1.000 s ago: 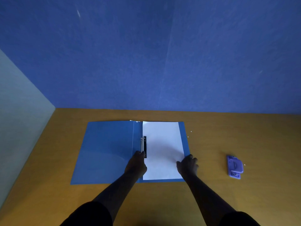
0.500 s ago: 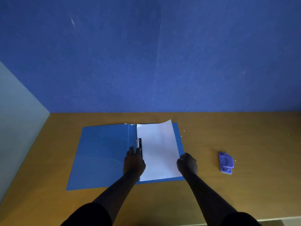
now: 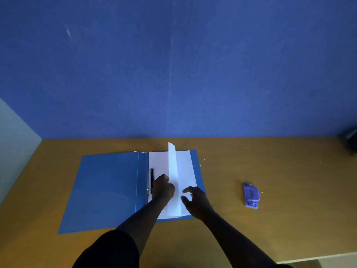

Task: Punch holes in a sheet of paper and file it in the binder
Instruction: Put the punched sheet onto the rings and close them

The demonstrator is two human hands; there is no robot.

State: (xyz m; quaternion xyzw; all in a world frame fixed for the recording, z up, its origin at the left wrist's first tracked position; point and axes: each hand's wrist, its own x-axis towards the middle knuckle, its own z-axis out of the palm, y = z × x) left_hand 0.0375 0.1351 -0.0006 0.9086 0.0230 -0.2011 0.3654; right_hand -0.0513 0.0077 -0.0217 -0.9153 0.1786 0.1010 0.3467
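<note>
**Desk:** What had changed when the shutter fired?

**Photographer:** Half a second earlier your right hand [image 3: 195, 202] pinched the sheet's outer edge, low over the blue binder [image 3: 108, 190]. In this frame the top sheet of paper [image 3: 174, 182] stood turned up on edge, swung toward the rings [image 3: 148, 181], with another white page flat beneath it. Your right hand had let go; its fingers [image 3: 188, 189] hung loosely curled over the lower page, holding nothing.

**Desk:** And your left hand?

**Photographer:** Your left hand [image 3: 164, 187] sat by the ring mechanism, at the foot of the lifted sheet. Its fingers were curled, but whether they gripped the paper I could not tell; the sheet hid them.

**Desk:** What did that mean for the job?

**Photographer:** By my reading, the punching was done and you were into the filing: a page was being turned over the rings, the binder open, its cover not yet closed.

**Desk:** The setting?

**Photographer:** A tan wooden surface [image 3: 289, 219] against a deep blue wall [image 3: 173, 74], with a pale panel at the left. The purple hole punch [image 3: 251, 195] lay well apart to your right, white paper dots [image 3: 262, 192] scattered beside it and beside the binder.
</note>
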